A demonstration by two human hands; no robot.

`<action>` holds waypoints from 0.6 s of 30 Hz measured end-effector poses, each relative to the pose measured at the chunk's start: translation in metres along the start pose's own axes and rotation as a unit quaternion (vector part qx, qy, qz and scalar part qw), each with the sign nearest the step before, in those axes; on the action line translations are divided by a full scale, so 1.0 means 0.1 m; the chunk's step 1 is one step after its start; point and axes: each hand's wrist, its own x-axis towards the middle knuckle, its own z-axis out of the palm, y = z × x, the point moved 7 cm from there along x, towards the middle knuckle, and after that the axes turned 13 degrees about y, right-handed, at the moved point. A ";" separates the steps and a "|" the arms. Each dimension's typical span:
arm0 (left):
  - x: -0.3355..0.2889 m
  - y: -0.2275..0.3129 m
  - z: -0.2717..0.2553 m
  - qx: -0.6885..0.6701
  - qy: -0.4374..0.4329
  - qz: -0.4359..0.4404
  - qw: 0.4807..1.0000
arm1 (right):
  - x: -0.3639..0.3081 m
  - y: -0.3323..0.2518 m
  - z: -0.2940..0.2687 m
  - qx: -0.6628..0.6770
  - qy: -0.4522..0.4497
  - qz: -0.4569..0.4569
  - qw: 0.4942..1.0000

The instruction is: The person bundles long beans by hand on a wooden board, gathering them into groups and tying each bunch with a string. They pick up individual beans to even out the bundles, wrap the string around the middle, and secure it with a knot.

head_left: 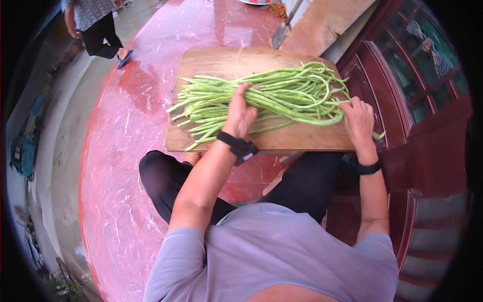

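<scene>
A thick bundle of long green yardlong beans [292, 93] lies lengthwise across a wooden board [221, 56] in front of me. The straight ends fan out to the left, while the right part bends and loops back. Near the middle of the bundle, my left hand [240, 113] grips beans, its thumb over them and some fingers hidden. At the board's right edge, my right hand [359, 118] is closed on the bent end of a bean. A green bean tip [379, 135] pokes out beyond that hand, past the board.
A dark red door [392, 95] with glass panes stands close on the right. Wooden planks [327, 25] lean at the back right. Red items [277, 11] lie on the shiny red floor [126, 201]. A person [98, 27] stands at the far left.
</scene>
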 end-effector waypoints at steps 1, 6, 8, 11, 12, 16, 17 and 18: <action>-0.05 -0.03 0.00 0.008 0.007 0.008 1.000 | -0.05 0.10 0.11 0.010 0.006 -0.049 0.999; -0.02 0.04 -0.06 0.032 0.004 0.054 0.998 | 0.25 -0.30 0.21 0.051 0.057 -0.046 0.996; -0.03 0.06 -0.06 0.038 0.005 0.063 0.997 | 0.52 -0.71 0.17 0.266 0.049 0.014 0.963; -0.01 0.04 -0.09 0.067 0.008 0.077 0.995 | 0.83 -1.36 0.56 0.458 -0.043 0.153 0.875; 0.05 0.02 -0.13 0.059 0.015 0.086 0.994 | 0.92 -1.45 0.82 0.489 -0.030 0.170 0.855; 0.05 -0.02 -0.12 0.063 0.002 0.060 0.996 | 1.17 -1.76 1.26 0.631 -0.159 0.331 0.684; 0.06 -0.09 -0.12 0.051 0.010 0.036 0.998 | 1.23 -1.85 1.33 0.684 -0.182 0.300 0.640; 0.06 -0.05 -0.11 0.045 -0.006 0.058 0.997 | 1.29 -2.02 1.28 0.734 -0.210 0.262 0.590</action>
